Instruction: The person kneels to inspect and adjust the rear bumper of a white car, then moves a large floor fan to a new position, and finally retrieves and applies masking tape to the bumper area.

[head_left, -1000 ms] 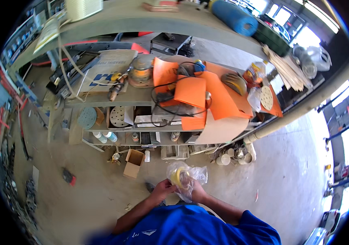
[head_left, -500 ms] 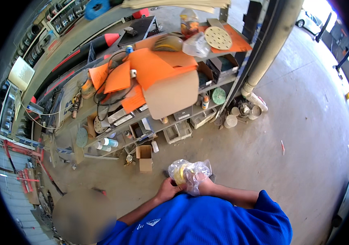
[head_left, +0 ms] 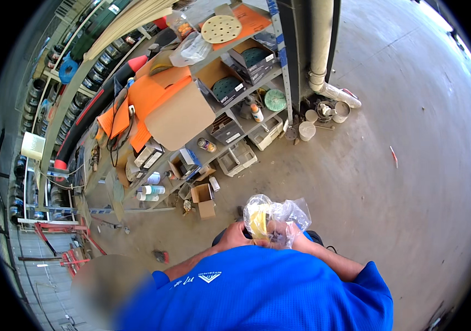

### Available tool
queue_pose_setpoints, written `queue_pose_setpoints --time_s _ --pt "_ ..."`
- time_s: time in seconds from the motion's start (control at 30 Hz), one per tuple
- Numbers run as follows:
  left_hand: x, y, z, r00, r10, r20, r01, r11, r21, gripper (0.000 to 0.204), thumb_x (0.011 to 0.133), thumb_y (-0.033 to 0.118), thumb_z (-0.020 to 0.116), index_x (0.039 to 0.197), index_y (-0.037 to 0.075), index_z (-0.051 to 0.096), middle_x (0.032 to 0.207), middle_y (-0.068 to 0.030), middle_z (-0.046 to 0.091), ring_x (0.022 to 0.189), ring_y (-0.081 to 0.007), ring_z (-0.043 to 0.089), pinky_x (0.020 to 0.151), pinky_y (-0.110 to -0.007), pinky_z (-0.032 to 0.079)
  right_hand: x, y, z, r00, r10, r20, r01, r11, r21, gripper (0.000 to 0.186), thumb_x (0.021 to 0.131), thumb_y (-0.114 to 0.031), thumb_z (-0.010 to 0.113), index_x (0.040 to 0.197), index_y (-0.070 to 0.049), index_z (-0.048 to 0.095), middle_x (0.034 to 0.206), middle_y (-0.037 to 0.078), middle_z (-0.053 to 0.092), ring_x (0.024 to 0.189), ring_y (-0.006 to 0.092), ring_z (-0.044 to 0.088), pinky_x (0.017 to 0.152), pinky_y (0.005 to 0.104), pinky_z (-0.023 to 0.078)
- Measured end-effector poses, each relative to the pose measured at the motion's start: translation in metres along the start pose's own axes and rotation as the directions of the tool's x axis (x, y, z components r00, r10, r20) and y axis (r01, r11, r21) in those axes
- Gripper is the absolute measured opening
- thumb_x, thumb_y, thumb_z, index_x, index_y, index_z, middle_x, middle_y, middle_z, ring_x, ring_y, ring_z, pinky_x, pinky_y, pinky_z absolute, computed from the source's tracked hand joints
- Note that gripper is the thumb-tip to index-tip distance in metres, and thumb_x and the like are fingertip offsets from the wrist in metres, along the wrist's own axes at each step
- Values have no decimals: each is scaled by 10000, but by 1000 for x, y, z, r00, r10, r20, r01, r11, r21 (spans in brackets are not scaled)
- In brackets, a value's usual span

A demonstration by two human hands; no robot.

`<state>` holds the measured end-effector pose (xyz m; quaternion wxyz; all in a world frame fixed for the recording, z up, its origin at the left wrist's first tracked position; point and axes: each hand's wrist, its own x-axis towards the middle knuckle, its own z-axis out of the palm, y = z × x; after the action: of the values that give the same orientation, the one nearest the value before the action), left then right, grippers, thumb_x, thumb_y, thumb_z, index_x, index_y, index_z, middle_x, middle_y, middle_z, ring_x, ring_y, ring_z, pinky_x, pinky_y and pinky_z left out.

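Observation:
In front of my belly is a crumpled clear plastic bag (head_left: 300, 212) with a yellow, rounded thing (head_left: 258, 225) in it, perhaps a roll; its kind is hard to make out. My left hand (head_left: 235, 238) grips the bag's lower left side, fingers closed next to the yellow thing. On the other side my right hand (head_left: 295, 238) is closed on the bag, and loose film covers part of its fingers. Whether those fingers are inside the bag or behind it, I cannot tell.
Ahead stands a metal shelf unit with orange sheets (head_left: 164, 91), a brown cardboard piece (head_left: 177, 118) and boxes of sanding discs (head_left: 225, 88). An open carton (head_left: 207, 209) sits on the floor. Right of the shelf are a pipe (head_left: 319, 49) and small buckets (head_left: 307, 131).
My view has swung, so the shelf appears farther left. The bag and both hands sit slightly right and higher in the picture, and the yellow thing shows more clearly. Both hands keep their hold.

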<state>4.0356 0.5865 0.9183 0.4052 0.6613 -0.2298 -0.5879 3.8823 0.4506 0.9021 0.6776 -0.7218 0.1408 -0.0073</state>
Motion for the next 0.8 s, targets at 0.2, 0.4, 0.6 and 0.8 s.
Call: queue_pose_setpoints --time_s 0.2,0.4,0.6,0.8 --pt "14 6 7 999 32 36 -36 994 100 506 664 212 822 1073 18 595 1018 -72 654 940 -125 598 841 -288 460 -9 11 -11 998 62 1 -62 997 40 206 781 -175 694 893 -46 580 831 113 599 785 202 578 681 343 458" --pt "-7 -1 -25 999 -19 -46 14 994 -112 493 709 208 790 1104 4 576 1055 -100 635 963 -155 591 857 -305 461 -8 10 -18 995 -88 -47 97 961 258 202 770 -126 687 901 -17 578 833 92 576 809 164 556 716 304 460" --pt "19 8 -99 887 415 -201 -385 907 172 465 762 286 743 1086 -2 574 970 -86 640 882 -116 587 806 -301 478 37 -13 -29 954 53 -295 42 951 305 262 750 -116 693 942 23 583 831 31 598 786 110 539 731 258 437" --pt "-59 121 -291 343 776 -529 -665 598 447 421 798 199 709 1122 2 527 1031 -50 602 919 -129 584 829 -299 487 78 -60 -43 806 -4 -591 111 983 145 205 822 -101 596 977 30 566 843 36 594 766 103 542 735 233 418"
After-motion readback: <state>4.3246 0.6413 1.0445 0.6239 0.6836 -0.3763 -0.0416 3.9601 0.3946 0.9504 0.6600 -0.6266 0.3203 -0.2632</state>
